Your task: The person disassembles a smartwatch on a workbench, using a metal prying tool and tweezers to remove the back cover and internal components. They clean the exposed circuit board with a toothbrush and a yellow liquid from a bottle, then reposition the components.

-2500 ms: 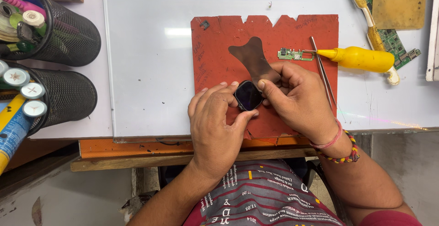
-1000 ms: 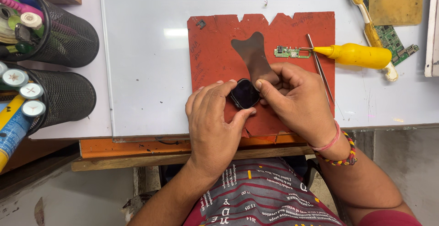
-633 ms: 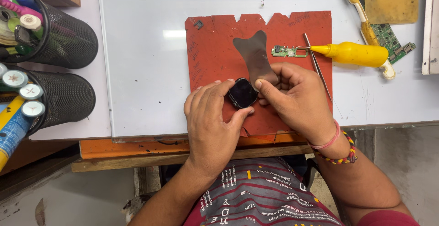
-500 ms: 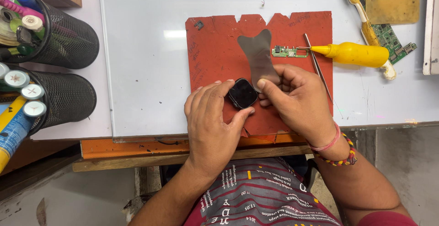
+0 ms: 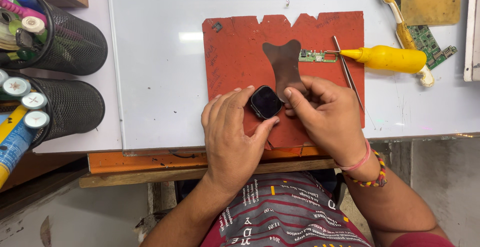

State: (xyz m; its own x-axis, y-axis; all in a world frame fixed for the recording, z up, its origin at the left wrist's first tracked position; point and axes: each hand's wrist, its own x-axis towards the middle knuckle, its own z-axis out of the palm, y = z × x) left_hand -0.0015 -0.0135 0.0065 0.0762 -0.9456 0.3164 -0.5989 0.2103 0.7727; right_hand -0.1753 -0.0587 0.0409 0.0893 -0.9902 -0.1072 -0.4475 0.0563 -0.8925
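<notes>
A small black square watch body rests on a worn red mat. My left hand grips it between thumb and fingers from the left. My right hand pinches the lower end of a thin, flat metal pry tool, whose edge meets the watch body's right side. The tool's wide end lies flat on the mat, pointing away from me.
A small green circuit strip, metal tweezers and a yellow nozzle bottle lie at the mat's right. A brush and green circuit board sit far right. Two black mesh holders with tools stand left.
Both hands keep their grip on the watch body and the pry tool; the tool's angle has shifted slightly against the watch. The view itself has drifted a little.
</notes>
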